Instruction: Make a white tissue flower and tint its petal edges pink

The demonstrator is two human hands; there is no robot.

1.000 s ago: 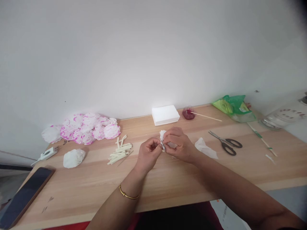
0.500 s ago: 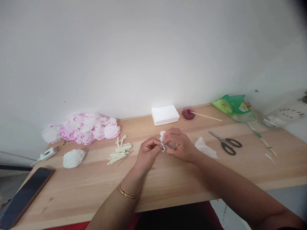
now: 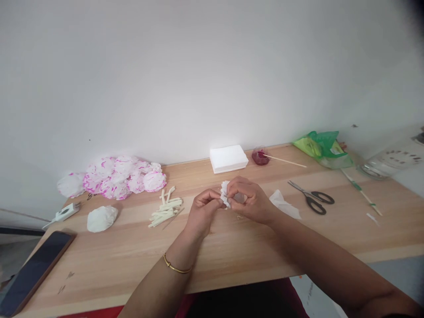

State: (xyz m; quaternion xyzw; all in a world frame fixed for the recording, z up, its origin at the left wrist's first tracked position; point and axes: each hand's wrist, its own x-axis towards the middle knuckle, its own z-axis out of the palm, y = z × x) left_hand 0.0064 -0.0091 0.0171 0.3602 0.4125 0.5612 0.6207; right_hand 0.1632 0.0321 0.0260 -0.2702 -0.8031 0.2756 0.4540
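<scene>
Plain white wall (image 3: pixel 212 66) fills the top half. Below it is a light wooden table (image 3: pixel 232 256), smooth with visible grain; its left and right ends are cut off by the frame. Both forearms come in from the bottom edge. Flat black phone (image 3: pixel 33 271) at far left, corner out of frame. Heap of ruffled paper flowers (image 3: pixel 115 176), white with pink edges, sits against the wall on the left; count unclear since they overlap. Crinkled green plastic bag (image 3: pixel 323 148) at back right, contents hidden. Clear glass jar (image 3: pixel 387 163) lies beyond it, blurred. Neat rectangular stack of white tissue (image 3: pixel 228 159) at back centre. Black-handled scissors (image 3: pixel 313 197) lie flat to the right of the hands. Loose pile of pale short sticks (image 3: pixel 165 207) to the left of the hands. Crumpled white paper ball (image 3: pixel 102 218) further left. Limp tissue sheet (image 3: pixel 283 204) just beside the right wrist. Small cup of red dye (image 3: pixel 260 157) with a thin wooden skewer (image 3: pixel 286 161) resting in it. Small white device (image 3: pixel 64 213) near the phone, type unreadable. Thin gold bangle (image 3: pixel 175 267) on the left wrist. Left hand (image 3: pixel 202 211) and right hand (image 3: pixel 250 201) meet above table centre, both pinching a small pleated tissue (image 3: pixel 225 194) between fingertips. It is held off the table, mostly hidden by the right fingers, only a white ruffled edge showing.
</scene>
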